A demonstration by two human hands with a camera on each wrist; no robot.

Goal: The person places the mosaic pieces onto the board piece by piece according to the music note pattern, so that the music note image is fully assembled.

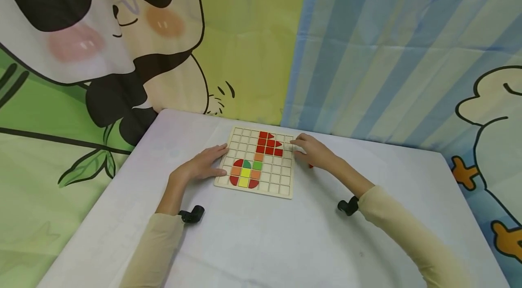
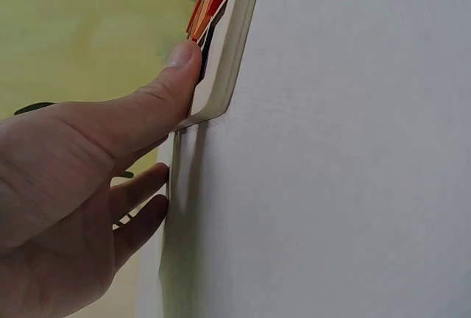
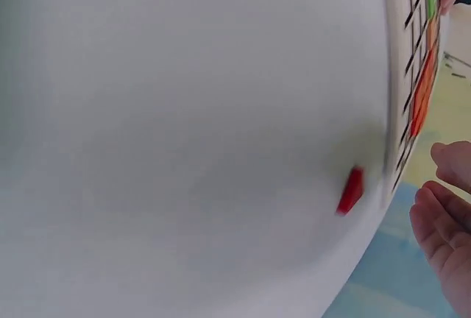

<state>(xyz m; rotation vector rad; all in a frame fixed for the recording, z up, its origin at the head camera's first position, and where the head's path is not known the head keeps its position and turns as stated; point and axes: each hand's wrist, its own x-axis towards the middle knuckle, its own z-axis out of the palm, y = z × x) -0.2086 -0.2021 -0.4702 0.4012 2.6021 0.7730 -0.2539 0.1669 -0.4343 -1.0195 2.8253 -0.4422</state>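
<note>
A square pale wooden grid board [image 1: 275, 179] lies on the white table, with red, orange, yellow and green pieces set in its cells. Red blocks [image 1: 267, 143] form a cluster toward its far side. My left hand [image 1: 204, 162] rests at the board's left edge, thumb and fingers spread and touching the rim. Just off the right edge, my right hand [image 1: 316, 151] hovers with loosely bent fingers and holds nothing. Beneath it on the table lies a loose red piece [image 3: 352, 191], mostly hidden by the hand in the head view.
The white-covered table [image 1: 261, 238] reaches back to a hanging printed cloth [image 1: 253, 43] with a panda and stripes. A black wrist device [image 1: 192, 214] sits at the left wrist, and another black device [image 1: 348, 206] at the right.
</note>
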